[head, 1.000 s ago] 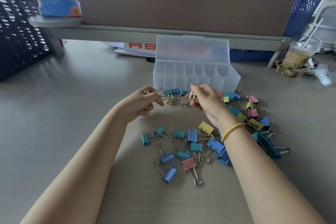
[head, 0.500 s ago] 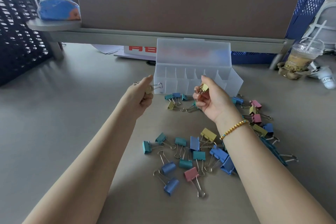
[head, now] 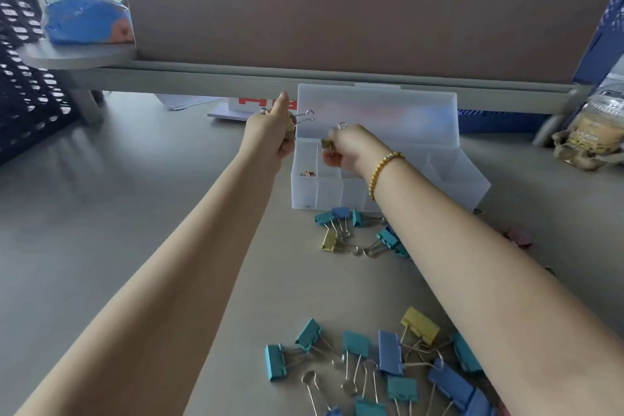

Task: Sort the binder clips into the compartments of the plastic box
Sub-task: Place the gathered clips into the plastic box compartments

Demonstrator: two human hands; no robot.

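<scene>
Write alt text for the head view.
Both hands hold binder clips at the open plastic box: the right hand holds a yellow clip over a left compartment, the left hand another clip beside the box. More clips lie on the desk.

Your clear plastic box (head: 388, 186) sits on the tabletop with its lid (head: 376, 115) standing open behind it; dividers split it into compartments. The leftmost compartment holds a small pinkish clip (head: 307, 173) at the bottom. Your left hand (head: 273, 135) holds a clip (head: 300, 118) beside the box's left rim, its wire handle pointing right. Your right hand (head: 351, 149) pinches a yellow clip (head: 327, 143) above the left compartments. Loose teal, blue and yellow clips (head: 354, 230) lie just in front of the box, and a larger scatter (head: 388, 358) lies nearer you.
</scene>
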